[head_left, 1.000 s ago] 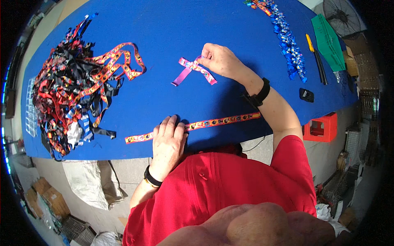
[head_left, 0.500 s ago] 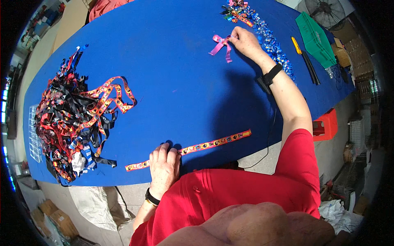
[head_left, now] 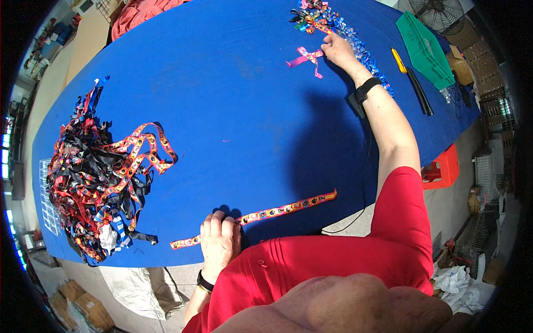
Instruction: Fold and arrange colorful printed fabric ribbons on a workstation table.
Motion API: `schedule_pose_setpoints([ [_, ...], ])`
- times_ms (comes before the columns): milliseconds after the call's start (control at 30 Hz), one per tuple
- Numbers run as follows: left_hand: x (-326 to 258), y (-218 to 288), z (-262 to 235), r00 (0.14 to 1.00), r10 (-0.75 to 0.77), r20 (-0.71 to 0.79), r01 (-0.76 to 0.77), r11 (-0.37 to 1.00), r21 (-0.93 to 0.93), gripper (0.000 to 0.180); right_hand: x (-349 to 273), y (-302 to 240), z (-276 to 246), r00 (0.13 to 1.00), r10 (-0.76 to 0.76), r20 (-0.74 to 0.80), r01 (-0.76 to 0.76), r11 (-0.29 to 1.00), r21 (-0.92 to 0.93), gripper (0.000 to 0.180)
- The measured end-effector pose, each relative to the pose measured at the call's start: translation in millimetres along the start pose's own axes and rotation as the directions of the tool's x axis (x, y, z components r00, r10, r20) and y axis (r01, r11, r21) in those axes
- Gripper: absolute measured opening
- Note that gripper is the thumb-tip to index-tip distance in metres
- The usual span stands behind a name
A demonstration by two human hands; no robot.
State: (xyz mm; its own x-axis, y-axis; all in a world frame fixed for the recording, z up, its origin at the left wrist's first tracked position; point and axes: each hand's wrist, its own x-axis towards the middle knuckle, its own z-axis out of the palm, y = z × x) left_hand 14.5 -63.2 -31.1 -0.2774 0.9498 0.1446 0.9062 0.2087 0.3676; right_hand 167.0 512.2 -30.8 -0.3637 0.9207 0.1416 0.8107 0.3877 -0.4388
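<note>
My right hand reaches far across the blue table and pinches a pink ribbon bow, next to a heap of finished bows at the far right. My left hand lies flat at the table's near edge, pressing down on an orange patterned ribbon strip that stretches along that edge. I wear a black watch on the right wrist and a dark band on the left.
A big tangle of red, orange and black ribbons covers the table's left side. A green tray, a yellow-handled tool and a black stick lie at the right end. A red crate stands on the floor.
My right hand has carried the pink bow from the middle of the table out to the heap of bows at the far right. The left hand has stayed on the strip.
</note>
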Motion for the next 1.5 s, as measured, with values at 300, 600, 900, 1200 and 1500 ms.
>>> schedule_pose_setpoints([
  [300,-1,-1,-3,0.997,-0.021,0.070,0.022,1.000,-0.019,0.033,-4,-23,2,0.952,-0.228,0.203,0.217,0.973,0.072,0.019],
  [600,-1,-2,0,0.998,-0.004,0.068,0.004,1.000,0.006,0.035,-9,-34,4,0.956,-0.164,0.244,0.228,0.938,-0.261,0.018],
  [900,1,-1,-1,0.998,-0.004,0.060,0.003,1.000,0.017,0.033,-14,-35,-8,0.931,-0.020,0.365,0.083,0.984,-0.159,0.023],
  [1200,1,-5,4,0.999,0.017,0.045,-0.018,0.999,0.034,0.032,19,-10,-26,0.991,-0.123,0.050,0.132,0.941,-0.312,0.023],
  [1500,-2,-7,14,1.000,-0.007,0.006,0.007,1.000,0.016,0.029,62,-6,-20,0.981,-0.195,-0.018,0.178,0.926,-0.332,0.022],
])
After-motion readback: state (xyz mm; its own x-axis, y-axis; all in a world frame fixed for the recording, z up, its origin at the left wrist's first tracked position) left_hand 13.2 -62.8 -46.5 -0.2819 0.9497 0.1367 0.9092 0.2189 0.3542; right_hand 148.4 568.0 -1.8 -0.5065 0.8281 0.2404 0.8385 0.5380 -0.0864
